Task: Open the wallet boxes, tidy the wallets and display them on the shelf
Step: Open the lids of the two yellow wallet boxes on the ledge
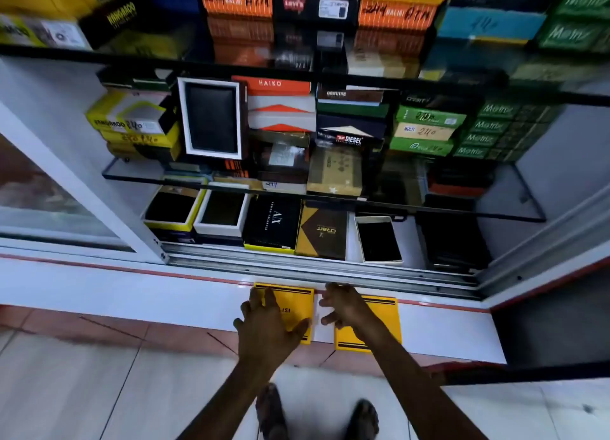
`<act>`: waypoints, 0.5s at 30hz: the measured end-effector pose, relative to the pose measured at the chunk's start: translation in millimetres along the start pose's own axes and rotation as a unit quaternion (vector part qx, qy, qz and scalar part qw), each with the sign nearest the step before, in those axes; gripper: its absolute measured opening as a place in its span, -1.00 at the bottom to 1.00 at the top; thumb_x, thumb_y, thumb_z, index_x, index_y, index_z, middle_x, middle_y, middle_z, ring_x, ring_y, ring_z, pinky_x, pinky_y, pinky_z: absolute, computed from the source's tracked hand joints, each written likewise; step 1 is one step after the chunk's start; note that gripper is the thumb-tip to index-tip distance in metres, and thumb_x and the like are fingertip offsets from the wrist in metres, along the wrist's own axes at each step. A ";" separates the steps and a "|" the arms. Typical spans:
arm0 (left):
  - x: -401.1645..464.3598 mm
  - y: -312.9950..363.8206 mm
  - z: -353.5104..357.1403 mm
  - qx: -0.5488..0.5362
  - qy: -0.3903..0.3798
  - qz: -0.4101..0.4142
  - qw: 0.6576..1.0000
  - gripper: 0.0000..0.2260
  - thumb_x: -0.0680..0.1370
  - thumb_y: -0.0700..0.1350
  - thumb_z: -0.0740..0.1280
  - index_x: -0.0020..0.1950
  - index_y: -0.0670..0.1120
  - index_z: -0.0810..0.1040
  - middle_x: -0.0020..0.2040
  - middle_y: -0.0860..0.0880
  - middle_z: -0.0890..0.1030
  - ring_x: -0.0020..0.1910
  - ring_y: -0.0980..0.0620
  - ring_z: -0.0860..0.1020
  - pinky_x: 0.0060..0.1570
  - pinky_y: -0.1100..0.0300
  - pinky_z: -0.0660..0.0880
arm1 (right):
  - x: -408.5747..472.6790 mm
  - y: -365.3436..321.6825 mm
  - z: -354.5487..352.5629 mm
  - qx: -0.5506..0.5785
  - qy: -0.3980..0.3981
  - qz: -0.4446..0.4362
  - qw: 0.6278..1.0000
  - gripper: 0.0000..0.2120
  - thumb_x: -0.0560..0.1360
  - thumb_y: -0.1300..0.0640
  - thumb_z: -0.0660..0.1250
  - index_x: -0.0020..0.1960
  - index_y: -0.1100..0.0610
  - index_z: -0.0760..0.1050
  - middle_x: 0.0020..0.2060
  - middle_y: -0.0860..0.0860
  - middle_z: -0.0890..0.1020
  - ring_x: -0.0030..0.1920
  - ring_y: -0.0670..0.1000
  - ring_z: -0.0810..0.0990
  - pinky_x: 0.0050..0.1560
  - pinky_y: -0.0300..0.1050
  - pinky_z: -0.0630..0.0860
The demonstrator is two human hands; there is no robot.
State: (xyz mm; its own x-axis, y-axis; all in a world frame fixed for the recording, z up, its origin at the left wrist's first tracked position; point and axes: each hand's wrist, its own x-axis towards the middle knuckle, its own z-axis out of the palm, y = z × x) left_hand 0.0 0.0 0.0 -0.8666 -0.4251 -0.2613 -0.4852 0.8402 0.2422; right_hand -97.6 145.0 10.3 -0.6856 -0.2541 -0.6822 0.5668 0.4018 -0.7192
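Observation:
Two yellow wallet boxes with black stripes lie side by side on the white ledge in front of the cabinet. My left hand (269, 320) rests with spread fingers on the left yellow box (297, 302). Over the right yellow box (384, 317) my right hand (346, 306) hovers with fingers apart; whether it touches is unclear. Both boxes look closed. On the bottom shelf stand open boxes showing dark wallets, one yellow-rimmed (173, 208), one white (222, 212) and one white further right (379, 240).
The glass-shelved cabinet (313, 195) is packed with stacked wallet boxes. A black AX box (272, 223) and a brown-gold box (323, 231) lie on the bottom shelf. The metal sliding track (313, 268) runs along the cabinet front. My feet (317, 413) stand on the tiled floor.

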 end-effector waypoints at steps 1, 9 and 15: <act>1.4 2.0 0.4 -0.002 -0.013 -0.010 1.000 -0.03 0.25 0.57 0.12 0.44 -0.07 0.27 0.47 -0.13 0.31 0.32 -0.20 0.40 0.16 -0.10 0.51 | 1.9 -1.4 1.3 -0.016 0.007 0.008 1.000 -0.57 0.64 -0.08 0.09 0.29 0.22 0.45 0.16 0.16 0.61 -0.46 -0.01 0.61 -0.51 -0.27 0.29; 4.8 9.0 16.4 -0.021 0.015 -0.027 0.999 0.10 0.08 0.60 0.16 0.41 -0.08 0.27 0.43 -0.17 0.31 0.33 -0.24 0.36 0.19 -0.14 0.48 | 11.1 -4.0 1.5 0.041 -0.039 0.066 0.996 -0.42 0.66 -0.15 -0.03 0.34 0.28 0.46 0.30 0.17 0.58 -0.50 -0.01 0.53 -0.45 -0.24 0.27; 6.1 -0.7 1.1 -0.194 -0.008 -0.030 0.981 -0.12 0.09 0.38 0.42 0.30 -0.04 0.40 0.26 -0.08 0.49 0.26 -0.17 0.44 0.13 -0.04 0.52 | 6.1 -1.0 -2.0 0.101 -0.055 0.073 0.991 -0.48 0.66 -0.12 -0.01 0.18 0.24 0.55 0.05 0.12 0.65 -0.47 0.03 0.51 -0.43 -0.21 0.25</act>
State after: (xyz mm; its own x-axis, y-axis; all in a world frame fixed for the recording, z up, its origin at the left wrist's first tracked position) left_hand -4.8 -2.8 -2.8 -0.8342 -0.4623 -0.3007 -0.5467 0.6208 0.5619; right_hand -103.3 144.8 7.1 -0.5423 -0.3053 -0.7827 0.7435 0.2596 -0.6163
